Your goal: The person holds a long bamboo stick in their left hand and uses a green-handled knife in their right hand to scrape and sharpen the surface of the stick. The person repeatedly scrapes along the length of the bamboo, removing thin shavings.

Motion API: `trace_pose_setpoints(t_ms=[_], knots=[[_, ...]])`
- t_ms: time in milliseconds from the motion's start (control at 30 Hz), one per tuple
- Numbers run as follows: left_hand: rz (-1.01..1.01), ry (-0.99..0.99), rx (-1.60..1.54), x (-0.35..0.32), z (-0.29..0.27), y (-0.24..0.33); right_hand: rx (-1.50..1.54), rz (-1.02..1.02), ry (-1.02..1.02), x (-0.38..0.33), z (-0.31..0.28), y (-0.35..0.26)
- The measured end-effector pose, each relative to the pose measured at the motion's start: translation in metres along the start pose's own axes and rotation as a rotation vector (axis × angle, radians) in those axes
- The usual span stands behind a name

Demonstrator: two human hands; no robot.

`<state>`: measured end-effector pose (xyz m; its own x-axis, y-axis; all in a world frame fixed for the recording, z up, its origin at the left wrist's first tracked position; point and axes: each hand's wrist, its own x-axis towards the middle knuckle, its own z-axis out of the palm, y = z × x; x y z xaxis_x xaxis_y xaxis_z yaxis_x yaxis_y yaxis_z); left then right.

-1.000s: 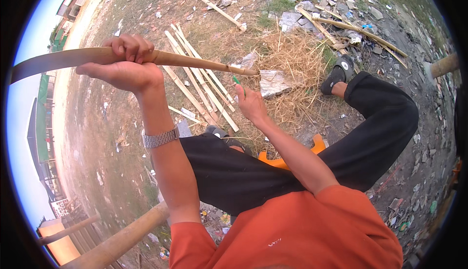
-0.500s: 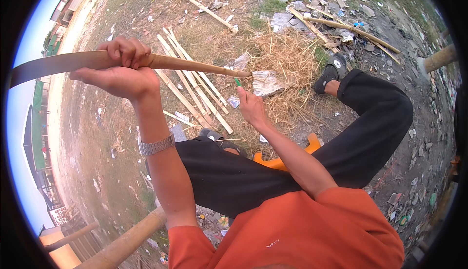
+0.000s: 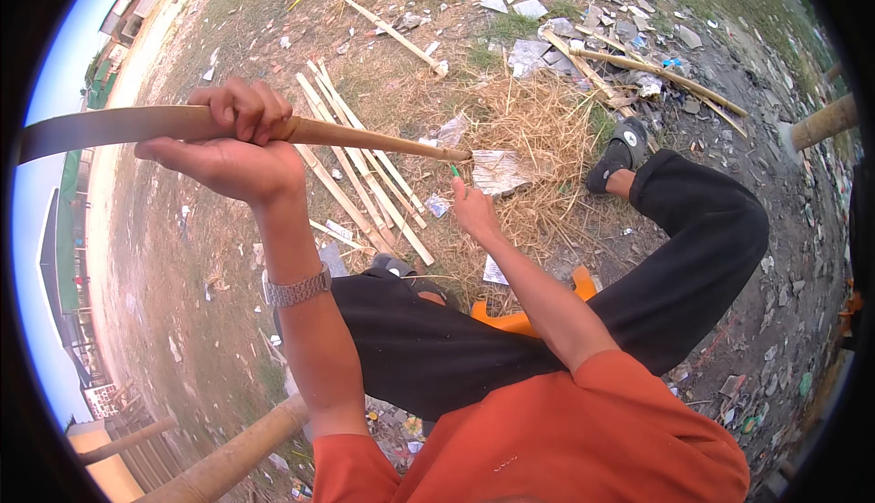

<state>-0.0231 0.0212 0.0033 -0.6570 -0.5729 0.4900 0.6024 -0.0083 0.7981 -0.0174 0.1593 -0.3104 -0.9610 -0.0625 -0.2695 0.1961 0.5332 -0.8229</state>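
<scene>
Bare, dry ground (image 3: pixel 210 239) with patchy grass (image 3: pixel 527 25) carries everything. Several long pale strips (image 3: pixel 343 198) lie side by side on it, left of a loose heap of straw (image 3: pixel 556 134). A rough, pale block (image 3: pixel 500 173) lies at the straw's left edge. Farther off lies a single stick (image 3: pixel 395 36); at upper right, poles (image 3: pixel 674 73) rest among grey broken slabs (image 3: pixel 529 58) and scattered litter.

The bamboo pole (image 3: pixel 383 141) is showing tan, darkening to brown toward its left end, while the tool (image 3: pixel 455 170) is showing green. The T-shirt (image 3: pixel 547 430) is glowing orange-red, the trousers (image 3: pixel 702 239) are looking plain black, the wristwatch (image 3: pixel 299 290) is gleaming silver, and the straw (image 3: pixel 538 111) is shining golden.
</scene>
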Motion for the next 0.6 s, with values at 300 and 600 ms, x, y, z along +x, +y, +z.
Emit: trace_pose_setpoints(t_ms=[300,600], knots=[[-0.073,-0.291,-0.126,0.01,-0.012,0.003,0.181,-0.124,-0.222,-0.04,-0.067,-0.102],[-0.085,-0.265,-0.162,0.0,-0.016,0.007,0.194,-0.243,-0.242,-0.103,-0.106,-0.169]])
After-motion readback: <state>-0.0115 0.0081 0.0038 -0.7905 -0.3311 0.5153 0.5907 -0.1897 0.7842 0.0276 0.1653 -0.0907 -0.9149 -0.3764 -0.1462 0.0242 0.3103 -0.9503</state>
